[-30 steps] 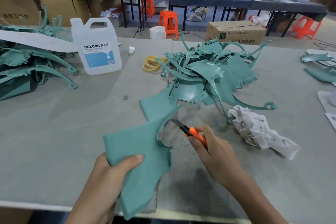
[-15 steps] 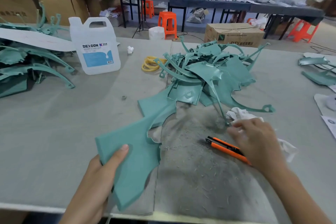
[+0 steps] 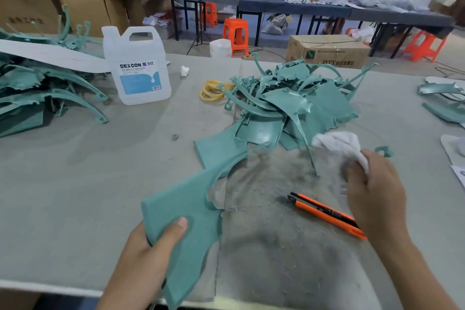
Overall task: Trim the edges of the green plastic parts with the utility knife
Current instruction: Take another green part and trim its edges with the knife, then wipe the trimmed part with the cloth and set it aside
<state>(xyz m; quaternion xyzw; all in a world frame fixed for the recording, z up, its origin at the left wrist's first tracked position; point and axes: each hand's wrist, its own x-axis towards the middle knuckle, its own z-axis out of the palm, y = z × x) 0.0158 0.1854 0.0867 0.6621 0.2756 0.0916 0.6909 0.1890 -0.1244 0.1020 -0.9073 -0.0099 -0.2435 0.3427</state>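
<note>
My left hand (image 3: 151, 254) grips a flat green plastic part (image 3: 198, 199) at its near end, thumb on top, the part lying across the table's front edge. The orange utility knife (image 3: 324, 214) lies loose on the grey table (image 3: 75, 184), to the right of the part. My right hand (image 3: 375, 199) is above the knife's far end and holds a white rag (image 3: 339, 145); the image is blurred there. A heap of green plastic parts (image 3: 289, 100) sits behind the held part.
A white DEXCON jug (image 3: 137, 65) stands at the left rear, with another stack of green parts (image 3: 37, 88) beside it. Yellow rings (image 3: 214, 89) lie mid-table. More green pieces (image 3: 442, 100) sit at the right edge. Shavings cover the table in front of me.
My right hand put the knife down on the table, moved right to the white rag and took hold of it. My left hand kept its hold on the green part.
</note>
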